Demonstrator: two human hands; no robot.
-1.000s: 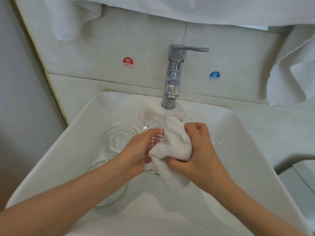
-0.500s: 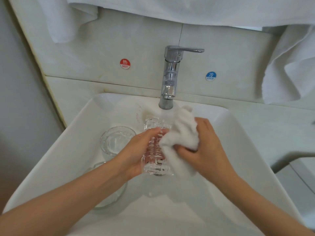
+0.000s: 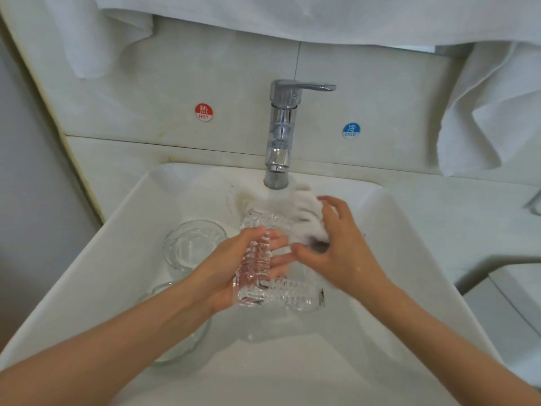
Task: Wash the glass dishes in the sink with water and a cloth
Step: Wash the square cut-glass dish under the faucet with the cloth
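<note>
— what stood at the left of the sink?
— a small round glass bowl, upright, and a second bowl nearer, partly under the left forearm.
— and the left hand?
— it gripped the left side of the ribbed glass dish, fingers showing through the glass. the dish was tilted up on edge over the basin, its long axis running from near toward the faucet.
— the right hand?
— it clutched the white cloth against the dish's far right part, just under the spout.
</note>
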